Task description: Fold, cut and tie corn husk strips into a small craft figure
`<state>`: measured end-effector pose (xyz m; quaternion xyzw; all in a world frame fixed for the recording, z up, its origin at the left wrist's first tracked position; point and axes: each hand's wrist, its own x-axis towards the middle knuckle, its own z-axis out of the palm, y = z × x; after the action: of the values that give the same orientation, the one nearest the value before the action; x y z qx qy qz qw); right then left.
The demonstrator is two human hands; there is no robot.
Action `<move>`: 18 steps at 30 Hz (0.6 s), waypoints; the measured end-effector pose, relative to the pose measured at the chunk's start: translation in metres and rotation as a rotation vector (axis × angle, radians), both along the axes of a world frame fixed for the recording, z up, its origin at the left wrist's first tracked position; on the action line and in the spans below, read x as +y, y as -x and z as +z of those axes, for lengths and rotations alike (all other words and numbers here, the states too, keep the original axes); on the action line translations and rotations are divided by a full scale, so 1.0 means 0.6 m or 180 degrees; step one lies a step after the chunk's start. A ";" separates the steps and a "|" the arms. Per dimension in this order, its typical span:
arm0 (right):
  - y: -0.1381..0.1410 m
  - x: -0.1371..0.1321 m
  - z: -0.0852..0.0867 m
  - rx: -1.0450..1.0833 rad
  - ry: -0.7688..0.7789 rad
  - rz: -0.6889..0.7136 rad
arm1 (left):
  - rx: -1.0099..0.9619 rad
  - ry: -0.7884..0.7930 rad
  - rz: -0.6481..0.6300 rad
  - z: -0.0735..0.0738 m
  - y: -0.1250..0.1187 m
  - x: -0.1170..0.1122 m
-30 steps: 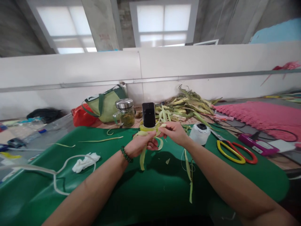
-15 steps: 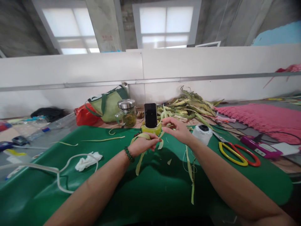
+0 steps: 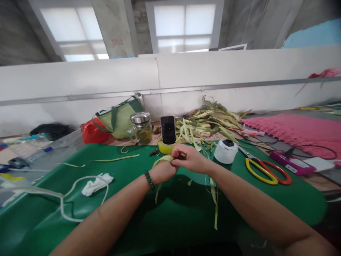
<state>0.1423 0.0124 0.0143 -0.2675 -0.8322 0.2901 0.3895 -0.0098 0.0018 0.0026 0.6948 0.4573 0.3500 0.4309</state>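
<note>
My left hand (image 3: 163, 172), with a green bead bracelet on its wrist, is closed on a pale green leaf strip (image 3: 162, 159). The strip arches over the back of the hand, and a tail of leaf hangs below. My right hand (image 3: 194, 160) meets it from the right, with thumb and fingers pinched at the left fingertips. A bit of pale leaf shows between the right fingers; the exact grip is partly hidden. Just behind the hands, a phone (image 3: 168, 129) stands upright in a yellow holder (image 3: 165, 147). More pale strips (image 3: 188, 131) lie beyond the right hand.
On the green mat (image 3: 186, 220) lie scissors (image 3: 266, 170), a white spool (image 3: 226, 152), white tissue (image 3: 96, 184), a white cable (image 3: 63, 206) and a long leaf strip (image 3: 214, 202). Behind stand a glass jar (image 3: 141, 129), a green bag (image 3: 119, 119) and a leaf heap (image 3: 215, 115).
My right hand has come down and left from above the strips to meet the left hand. Its fingers, spread before, are now pinched. The view has shifted slightly.
</note>
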 end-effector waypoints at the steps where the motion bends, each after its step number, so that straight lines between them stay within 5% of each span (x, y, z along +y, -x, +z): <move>1: 0.002 0.001 -0.001 0.0081 -0.0083 -0.0060 | 0.0043 0.0021 -0.0017 0.002 -0.001 -0.001; 9: -0.005 0.013 0.003 0.0965 0.1006 -0.0390 | -0.0686 0.1105 -0.0707 0.024 -0.002 -0.010; 18: -0.001 0.015 -0.001 0.1317 0.1012 -0.0659 | -0.0923 0.1183 -0.0719 0.016 0.008 0.000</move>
<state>0.1429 0.0214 0.0137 -0.3439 -0.6473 0.4241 0.5318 -0.0149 0.0020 0.0123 0.5929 0.3667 0.3056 0.6485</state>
